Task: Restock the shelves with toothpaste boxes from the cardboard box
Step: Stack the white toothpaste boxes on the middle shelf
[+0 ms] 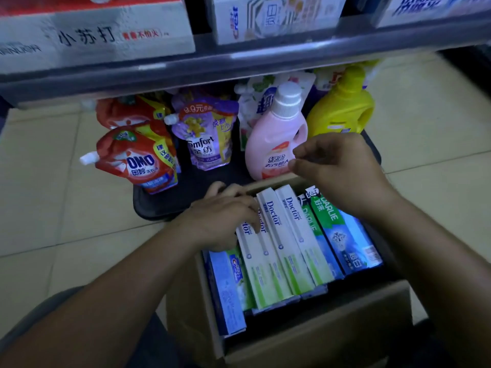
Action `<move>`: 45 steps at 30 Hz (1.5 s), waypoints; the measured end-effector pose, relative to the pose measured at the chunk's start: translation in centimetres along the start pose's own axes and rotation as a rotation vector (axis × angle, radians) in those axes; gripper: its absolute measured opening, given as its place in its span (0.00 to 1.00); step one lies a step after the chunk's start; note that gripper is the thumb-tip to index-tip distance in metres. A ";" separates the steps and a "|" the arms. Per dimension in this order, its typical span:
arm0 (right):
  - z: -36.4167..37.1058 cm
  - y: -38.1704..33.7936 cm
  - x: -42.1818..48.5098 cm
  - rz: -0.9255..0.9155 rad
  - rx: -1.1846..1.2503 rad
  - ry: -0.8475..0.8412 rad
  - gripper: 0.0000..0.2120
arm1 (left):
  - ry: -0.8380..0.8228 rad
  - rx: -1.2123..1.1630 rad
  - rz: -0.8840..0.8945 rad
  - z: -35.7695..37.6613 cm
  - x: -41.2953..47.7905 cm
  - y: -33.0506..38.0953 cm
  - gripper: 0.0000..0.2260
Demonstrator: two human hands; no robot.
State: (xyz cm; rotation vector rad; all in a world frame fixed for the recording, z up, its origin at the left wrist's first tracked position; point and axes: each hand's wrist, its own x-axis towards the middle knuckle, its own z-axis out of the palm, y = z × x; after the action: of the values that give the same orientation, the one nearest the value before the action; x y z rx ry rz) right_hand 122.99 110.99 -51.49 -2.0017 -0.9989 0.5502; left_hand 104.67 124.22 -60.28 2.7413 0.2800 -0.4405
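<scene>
An open cardboard box [313, 333] stands on the floor below me, packed with toothpaste boxes on edge. White and green Doctor boxes [287, 251] fill the middle, green and blue Darlie boxes [345, 235] the right, a blue Crest box [228, 288] the left. My left hand [223, 216] lies on the far ends of the leftmost Doctor boxes, fingers curled over them; a firm grip cannot be made out. My right hand [337, 166] hovers above the box's far edge, fingers loosely bent, nothing in it. Toothpaste boxes [106, 35] stand on the shelf [239, 62] above.
The bottom shelf tray [159, 200] carries red OMO pouches [138, 160], a purple Comfort pouch [204, 136], a pink bottle [276, 139] and a yellow bottle [342, 104]. Beige floor tiles lie on both sides.
</scene>
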 end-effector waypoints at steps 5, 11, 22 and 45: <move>-0.9 -0.4 -0.3 0.044 0.099 -0.072 0.04 | 0.061 -0.205 0.064 -2.2 -1.5 -1.4 0.23; -1.9 -1.3 -1.9 0.074 0.249 -0.271 0.21 | 0.228 -0.983 0.118 -5.9 -3.3 -3.2 0.14; -2.5 -1.1 -2.6 0.143 0.570 -0.229 0.23 | 0.447 -1.286 0.004 -6.0 -3.6 -4.1 0.20; 7.3 4.5 -7.9 0.399 -0.701 -0.446 0.28 | 0.886 -1.648 -0.114 -7.9 -4.8 -5.9 0.14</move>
State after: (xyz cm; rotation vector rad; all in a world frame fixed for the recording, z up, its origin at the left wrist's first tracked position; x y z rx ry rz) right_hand 115.45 106.47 -59.13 -2.8146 -1.1647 0.9951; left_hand 100.90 131.92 -53.44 1.1021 0.6192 0.7399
